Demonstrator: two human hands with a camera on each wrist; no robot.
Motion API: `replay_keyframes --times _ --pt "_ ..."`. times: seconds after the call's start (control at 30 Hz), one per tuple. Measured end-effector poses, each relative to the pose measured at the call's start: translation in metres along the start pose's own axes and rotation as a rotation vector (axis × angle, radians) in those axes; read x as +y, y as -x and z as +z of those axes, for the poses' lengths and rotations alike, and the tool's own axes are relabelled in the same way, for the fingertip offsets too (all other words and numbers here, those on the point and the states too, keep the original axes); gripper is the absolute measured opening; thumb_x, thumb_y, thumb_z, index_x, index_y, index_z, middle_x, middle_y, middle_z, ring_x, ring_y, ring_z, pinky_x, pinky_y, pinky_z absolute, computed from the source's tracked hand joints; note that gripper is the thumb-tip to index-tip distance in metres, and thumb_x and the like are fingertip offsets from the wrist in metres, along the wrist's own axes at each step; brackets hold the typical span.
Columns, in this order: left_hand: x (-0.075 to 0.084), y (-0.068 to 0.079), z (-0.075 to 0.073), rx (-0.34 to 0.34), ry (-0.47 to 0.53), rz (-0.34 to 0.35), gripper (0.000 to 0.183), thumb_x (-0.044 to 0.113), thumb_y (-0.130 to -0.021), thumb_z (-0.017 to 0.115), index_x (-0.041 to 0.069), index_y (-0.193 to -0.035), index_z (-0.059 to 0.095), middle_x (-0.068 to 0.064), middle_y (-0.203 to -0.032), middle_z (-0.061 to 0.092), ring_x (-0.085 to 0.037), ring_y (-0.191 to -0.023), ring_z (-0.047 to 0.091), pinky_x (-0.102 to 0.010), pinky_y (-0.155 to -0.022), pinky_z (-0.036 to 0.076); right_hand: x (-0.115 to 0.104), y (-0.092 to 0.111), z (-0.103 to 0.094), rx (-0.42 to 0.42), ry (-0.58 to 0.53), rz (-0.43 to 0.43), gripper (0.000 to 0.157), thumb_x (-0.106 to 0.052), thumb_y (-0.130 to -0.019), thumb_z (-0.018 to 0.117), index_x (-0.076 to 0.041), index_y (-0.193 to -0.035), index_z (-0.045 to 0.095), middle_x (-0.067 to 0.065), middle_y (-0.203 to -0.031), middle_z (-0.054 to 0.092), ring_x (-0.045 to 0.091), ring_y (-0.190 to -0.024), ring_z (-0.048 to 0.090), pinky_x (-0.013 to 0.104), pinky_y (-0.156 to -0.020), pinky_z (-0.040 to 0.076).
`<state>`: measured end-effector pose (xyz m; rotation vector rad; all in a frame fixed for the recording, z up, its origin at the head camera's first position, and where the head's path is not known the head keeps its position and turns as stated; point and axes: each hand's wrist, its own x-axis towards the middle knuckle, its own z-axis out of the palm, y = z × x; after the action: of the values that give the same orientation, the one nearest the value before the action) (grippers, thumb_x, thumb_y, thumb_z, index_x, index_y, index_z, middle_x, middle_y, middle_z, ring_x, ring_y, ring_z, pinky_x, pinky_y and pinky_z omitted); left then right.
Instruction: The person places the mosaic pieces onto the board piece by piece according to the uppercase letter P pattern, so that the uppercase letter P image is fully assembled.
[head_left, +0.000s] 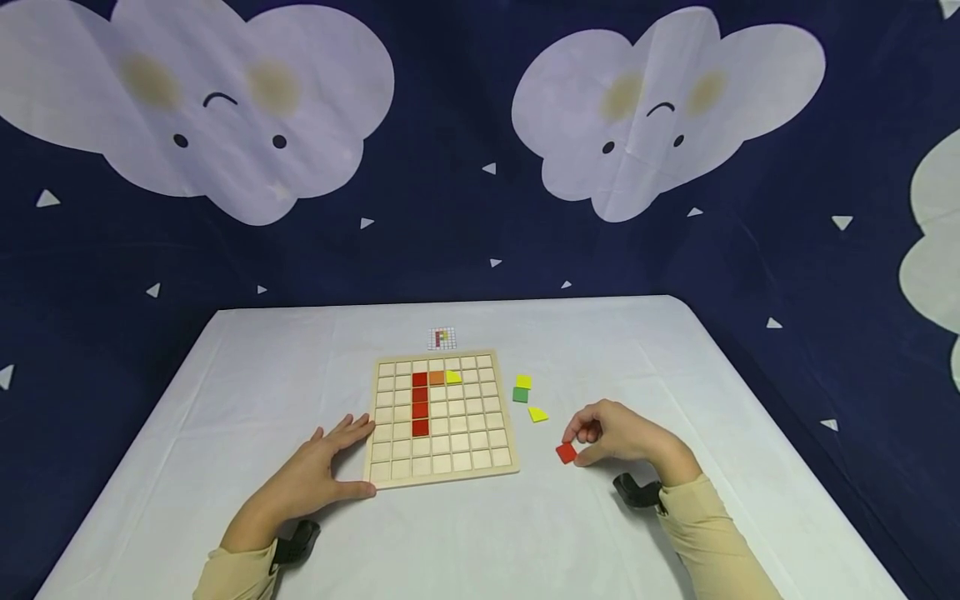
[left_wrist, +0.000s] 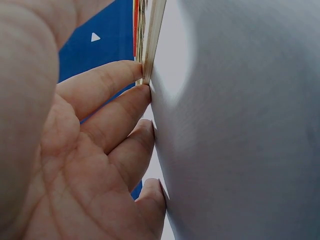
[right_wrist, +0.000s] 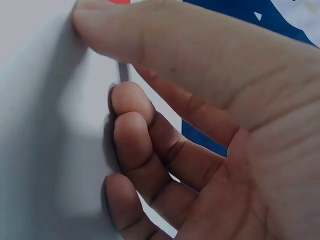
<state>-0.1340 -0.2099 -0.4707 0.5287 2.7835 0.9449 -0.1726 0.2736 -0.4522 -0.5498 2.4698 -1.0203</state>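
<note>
A wooden grid board (head_left: 442,478) lies on the table. On it stands a column of red square tiles (head_left: 420,410), with an orange tile (head_left: 437,378) and a yellow piece with a cut corner (head_left: 453,377) in line with its top. My left hand (head_left: 311,479) rests at the board's left edge, fingers spread, and the left wrist view shows fingertips against the wooden edge (left_wrist: 154,37). Right of the board, my right hand (head_left: 618,433) pinches a red square tile (head_left: 566,452) between thumb and index finger, low at the tabletop. In the right wrist view the thumb hides most of that tile.
Between board and right hand lie a yellow square tile (head_left: 523,382), a green tile (head_left: 521,395) and a yellow wedge-like piece (head_left: 537,415). Behind the board is a small printed pattern card (head_left: 442,338). A dark cloud-print cloth (head_left: 450,250) hangs beyond the white table (head_left: 300,358).
</note>
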Motion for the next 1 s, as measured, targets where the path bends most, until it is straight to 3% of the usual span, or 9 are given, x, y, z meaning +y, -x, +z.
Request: replay_keyframes --times 0.53,1.0 --pt "-0.001 0.0 0.0 0.002 -0.003 0.003 0.099 0.044 -0.075 0.096 0.004 -0.156 0.056 -0.018 -0.168 0.047 -0.049 -0.16 0.033 -0.079 -0.127 0.016 -0.008 -0.01 0.004 0.073 0.053 -0.026 0.026 -0.013 -0.081 0.093 -0.01 -0.099 0.076 -0.002 -0.087 0.068 0.009 -0.08 0.06 0.019 -0.07 0.052" --pt "0.001 0.0 -0.002 0.0 0.004 0.0 0.098 0.04 -0.074 0.097 0.003 -0.155 0.056 -0.017 -0.167 0.048 -0.049 -0.16 0.034 -0.078 -0.128 0.016 -0.029 -0.026 0.012 0.143 0.103 -0.112 0.024 -0.018 -0.084 0.091 -0.014 -0.103 0.076 -0.004 -0.098 0.073 0.012 -0.091 0.065 0.026 -0.084 0.057"
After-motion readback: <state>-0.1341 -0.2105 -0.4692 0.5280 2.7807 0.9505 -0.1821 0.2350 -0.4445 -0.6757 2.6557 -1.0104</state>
